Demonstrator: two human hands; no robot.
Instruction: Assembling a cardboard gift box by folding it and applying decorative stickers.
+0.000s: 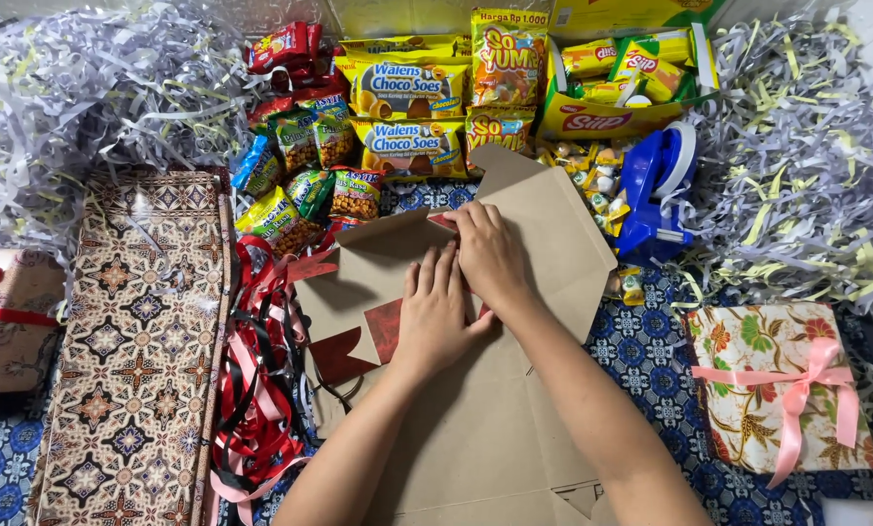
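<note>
Flat hands (pixel 461 292) on stiff brown cardboard (pixel 475 429)

Plain brown paper (pixel 514 390) is covering a dark red box (pixel 359 341). A blue tape dispenser (pixel 651 190) is gleaming beside yellow snack packets (pixel 407 93). Red and black ribbons (pixel 261 390) are tangling beside brown patterned wrapping paper (pixel 134 351), while a pink ribbon (pixel 807 390) is crossing a floral parcel (pixel 758 341).

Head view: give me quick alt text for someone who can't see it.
Both hands press on flat brown cardboard: the left hand flat over a dark red piece, the right hand at a flap. Snack packets, a blue tape dispenser, red ribbons and shredded paper surround it.
</note>
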